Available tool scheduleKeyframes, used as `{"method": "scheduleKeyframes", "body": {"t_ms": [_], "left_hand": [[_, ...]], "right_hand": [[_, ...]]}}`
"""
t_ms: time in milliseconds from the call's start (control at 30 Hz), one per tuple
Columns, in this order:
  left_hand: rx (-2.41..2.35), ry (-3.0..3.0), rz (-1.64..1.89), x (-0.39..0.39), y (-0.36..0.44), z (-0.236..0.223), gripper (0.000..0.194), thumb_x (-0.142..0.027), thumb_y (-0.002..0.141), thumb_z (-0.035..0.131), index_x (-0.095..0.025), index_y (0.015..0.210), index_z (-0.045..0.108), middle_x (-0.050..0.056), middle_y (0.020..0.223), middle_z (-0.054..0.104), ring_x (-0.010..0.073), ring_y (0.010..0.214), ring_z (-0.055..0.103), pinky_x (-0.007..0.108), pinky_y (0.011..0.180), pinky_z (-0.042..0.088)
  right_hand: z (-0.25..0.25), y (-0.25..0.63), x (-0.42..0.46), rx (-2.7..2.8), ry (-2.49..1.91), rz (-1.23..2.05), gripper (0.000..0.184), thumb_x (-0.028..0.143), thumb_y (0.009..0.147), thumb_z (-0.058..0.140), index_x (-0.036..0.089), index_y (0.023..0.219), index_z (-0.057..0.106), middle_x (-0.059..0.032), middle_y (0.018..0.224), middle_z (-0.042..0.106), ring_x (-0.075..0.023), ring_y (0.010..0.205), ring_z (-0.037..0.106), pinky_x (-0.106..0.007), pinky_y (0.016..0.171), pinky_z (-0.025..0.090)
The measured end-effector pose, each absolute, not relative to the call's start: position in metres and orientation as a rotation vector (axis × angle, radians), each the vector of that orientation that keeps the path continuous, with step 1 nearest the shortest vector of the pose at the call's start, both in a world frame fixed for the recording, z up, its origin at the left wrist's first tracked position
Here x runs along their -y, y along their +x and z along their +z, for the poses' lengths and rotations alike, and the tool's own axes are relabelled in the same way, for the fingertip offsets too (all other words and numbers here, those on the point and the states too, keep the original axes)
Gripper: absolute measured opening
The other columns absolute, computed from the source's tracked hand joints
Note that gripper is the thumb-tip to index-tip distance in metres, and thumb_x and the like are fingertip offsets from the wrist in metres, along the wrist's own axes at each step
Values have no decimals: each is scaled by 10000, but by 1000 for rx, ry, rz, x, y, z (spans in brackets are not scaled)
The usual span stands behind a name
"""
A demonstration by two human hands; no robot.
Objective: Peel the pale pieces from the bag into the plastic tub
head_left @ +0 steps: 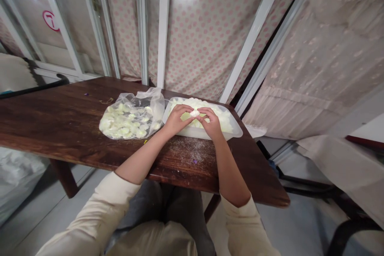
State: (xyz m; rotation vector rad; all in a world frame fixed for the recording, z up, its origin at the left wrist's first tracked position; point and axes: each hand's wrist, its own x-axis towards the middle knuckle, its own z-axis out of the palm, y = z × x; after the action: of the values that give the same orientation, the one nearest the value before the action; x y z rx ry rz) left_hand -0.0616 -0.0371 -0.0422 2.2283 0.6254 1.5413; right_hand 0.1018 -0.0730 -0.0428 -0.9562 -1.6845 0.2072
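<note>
Left hand (pixel 176 121) and right hand (pixel 212 123) pinch a small, white, ruffled piece (pixel 195 113), grip nearly closed, over a translucent, rectangular plastic tub (pixel 238 131); hard pressure could crush it.

From where I stand, I count two hands, one left hand (pixel 176 121) and one right hand (pixel 212 123), and between them one white piece (pixel 195 113). There is one tub (pixel 237 130) right of the centre of the frame, and one clear bag (pixel 156 102) left of it. The pale pieces (pixel 124 131) inside the bag are many; they overlap, so I cannot give an exact number. I see one table (pixel 60 116), with two table legs (pixel 64 180) visible. On it lie two purple bits (pixel 195 161) and one yellow bit (pixel 145 141). In the upper left is one red round mark (pixel 51 20).
</note>
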Motion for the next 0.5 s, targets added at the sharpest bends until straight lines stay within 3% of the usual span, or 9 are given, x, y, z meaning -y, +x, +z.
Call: {"method": "scheduleKeyframes", "body": {"t_ms": [200,500], "left_hand": [[-682,2127,1576,39,-59,-41,142,-277,666,633,-193,778,606,64,917,635,187,919,550,385,895,366],[-676,2007,1549,49,-58,-39,150,-300,641,643,-177,686,569,45,804,614,170,836,554,343,833,397]], "right_hand": [[-42,102,77,1757,-932,189,252,376,811,482,226,974,602,-66,1085,567,-174,1039,503,-323,791,454],[-45,92,82,1684,-876,44,271,393,846,390,215,891,590,-69,1028,580,-195,1018,500,-377,862,415]]}}
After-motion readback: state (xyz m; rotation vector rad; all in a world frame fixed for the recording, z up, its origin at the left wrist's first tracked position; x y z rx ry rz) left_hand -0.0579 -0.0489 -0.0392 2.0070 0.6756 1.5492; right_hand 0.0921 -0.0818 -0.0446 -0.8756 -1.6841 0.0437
